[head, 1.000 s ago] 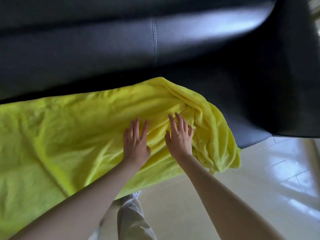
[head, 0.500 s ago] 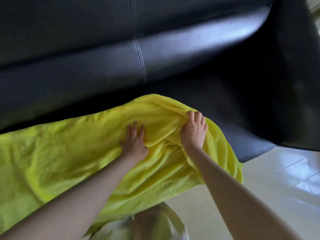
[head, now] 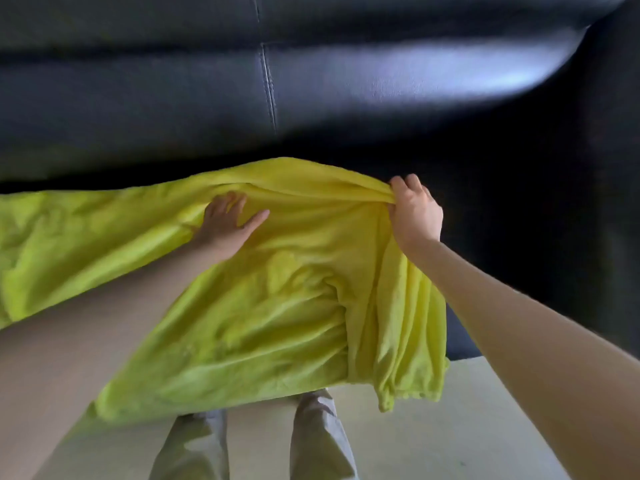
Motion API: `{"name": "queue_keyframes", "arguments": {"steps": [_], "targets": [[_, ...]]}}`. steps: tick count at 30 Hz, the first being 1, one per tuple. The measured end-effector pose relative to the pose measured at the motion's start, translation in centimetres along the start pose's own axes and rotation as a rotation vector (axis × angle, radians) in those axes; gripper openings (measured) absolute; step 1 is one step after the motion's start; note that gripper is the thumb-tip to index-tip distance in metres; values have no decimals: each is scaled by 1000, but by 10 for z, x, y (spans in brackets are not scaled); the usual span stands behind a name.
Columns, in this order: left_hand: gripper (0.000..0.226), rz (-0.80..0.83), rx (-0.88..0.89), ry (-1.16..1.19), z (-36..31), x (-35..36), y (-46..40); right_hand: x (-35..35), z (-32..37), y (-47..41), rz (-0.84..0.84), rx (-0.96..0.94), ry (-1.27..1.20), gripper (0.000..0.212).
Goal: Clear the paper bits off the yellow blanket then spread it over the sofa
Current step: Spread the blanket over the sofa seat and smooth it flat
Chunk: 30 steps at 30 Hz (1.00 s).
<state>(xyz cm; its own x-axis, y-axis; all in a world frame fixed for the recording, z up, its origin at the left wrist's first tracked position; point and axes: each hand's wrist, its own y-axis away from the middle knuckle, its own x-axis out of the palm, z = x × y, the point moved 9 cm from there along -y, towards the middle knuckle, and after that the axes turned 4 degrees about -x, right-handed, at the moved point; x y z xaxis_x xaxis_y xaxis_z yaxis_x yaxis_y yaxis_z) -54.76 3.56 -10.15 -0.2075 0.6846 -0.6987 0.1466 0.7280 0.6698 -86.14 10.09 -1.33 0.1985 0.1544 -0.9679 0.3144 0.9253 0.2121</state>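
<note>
Two bare hands work on a yellow blanket that lies across the seat of a dark leather sofa, its near edge draping over the front toward the pale floor; at the far left the cloth runs out of view, rumpled and lying low on the cushion; further in, the left hand rests flat on the fabric, fingers straight and slightly spread, holding nothing; right of it the blanket rises into a taut ridge that leads to the right hand, whose fingers are curled round a gathered bunch of the far edge, lifting it clear of the seat; below that grip a fold hangs loose over the sofa front; grey trouser legs show beneath the hem; at the far right the sofa arm stands dark and bare.
</note>
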Motion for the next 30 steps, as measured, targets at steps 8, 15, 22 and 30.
{"name": "queue_keyframes", "arguments": {"steps": [8, 15, 22, 30], "targets": [[49, -298, -64, 86, -56, 11, 52, 5, -19, -11, 251, 8, -271, 78], [25, -336, 243, 146, -134, 115, 166, 34, -54, 129, -15, 253, -273, 47], [41, -137, 263, 81, -147, 208, 230, 78, -100, 249, 81, 681, -317, 43], [72, 30, 187, 133, -159, 243, 245, 96, -93, 246, 414, 258, -213, 78]]}}
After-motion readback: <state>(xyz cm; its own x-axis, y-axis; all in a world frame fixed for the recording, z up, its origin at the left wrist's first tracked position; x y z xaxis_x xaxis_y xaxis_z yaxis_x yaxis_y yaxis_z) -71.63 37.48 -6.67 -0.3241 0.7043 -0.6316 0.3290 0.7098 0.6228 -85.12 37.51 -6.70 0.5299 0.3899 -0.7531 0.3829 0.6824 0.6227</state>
